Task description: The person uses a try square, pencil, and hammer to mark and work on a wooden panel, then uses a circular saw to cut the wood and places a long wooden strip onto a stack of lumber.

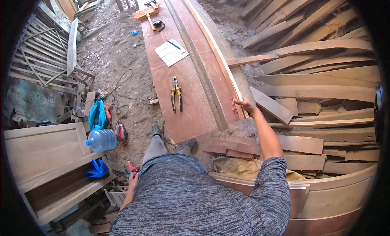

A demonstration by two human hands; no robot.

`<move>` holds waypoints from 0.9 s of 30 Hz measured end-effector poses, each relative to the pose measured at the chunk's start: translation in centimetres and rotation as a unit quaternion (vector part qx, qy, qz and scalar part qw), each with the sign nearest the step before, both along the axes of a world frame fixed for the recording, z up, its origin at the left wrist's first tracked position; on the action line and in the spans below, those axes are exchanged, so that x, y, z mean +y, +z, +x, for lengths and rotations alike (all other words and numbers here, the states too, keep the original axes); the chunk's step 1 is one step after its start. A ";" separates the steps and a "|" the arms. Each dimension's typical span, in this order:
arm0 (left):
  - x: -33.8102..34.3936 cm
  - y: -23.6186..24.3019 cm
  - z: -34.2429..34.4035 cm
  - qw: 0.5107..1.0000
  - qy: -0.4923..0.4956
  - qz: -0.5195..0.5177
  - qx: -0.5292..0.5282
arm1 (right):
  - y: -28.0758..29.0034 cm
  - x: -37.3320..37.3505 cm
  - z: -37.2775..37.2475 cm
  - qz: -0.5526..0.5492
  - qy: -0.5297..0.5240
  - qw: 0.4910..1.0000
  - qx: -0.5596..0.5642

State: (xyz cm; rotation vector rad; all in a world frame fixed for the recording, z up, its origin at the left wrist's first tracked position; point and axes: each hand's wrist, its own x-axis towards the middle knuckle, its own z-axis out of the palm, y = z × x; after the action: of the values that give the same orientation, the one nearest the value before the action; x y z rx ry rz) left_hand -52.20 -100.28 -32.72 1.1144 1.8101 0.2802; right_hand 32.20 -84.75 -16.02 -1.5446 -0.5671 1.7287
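Observation:
My right hand [245,106] reaches over the near end of a long, narrow wooden strip [221,59], its fingers bent over the edge. This strip runs along the right side of a reddish-brown board [162,122]. Low at my left side hangs my left hand [133,180], partly hidden by my body. A pinkish-red object [131,166] shows right by its fingers; whether they hold it cannot be told. Pliers with yellow and black handles [176,94] lie on the board. Farther up are a paper sheet [170,53] with a blue pen [173,44] and a black tape measure [158,24].
An orange brush [146,12] lies at the board's far end. Stacked timber [317,90] crowds the right. On the left are a water jug [101,140], a red power tool [121,133], cables [122,88] on the dirt floor and a wooden panel frame [53,146].

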 end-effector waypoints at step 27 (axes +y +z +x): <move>15.3 11.2 19.2 0.961 -0.079 0.105 -0.242 | 6.9 2.7 -12.0 0.069 0.024 0.995 0.072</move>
State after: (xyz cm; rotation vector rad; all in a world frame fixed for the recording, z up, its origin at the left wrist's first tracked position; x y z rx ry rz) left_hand -33.03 -84.97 -21.48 1.2044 1.2726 0.6039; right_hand 20.20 -82.08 -9.15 -1.3085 -0.6400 1.7804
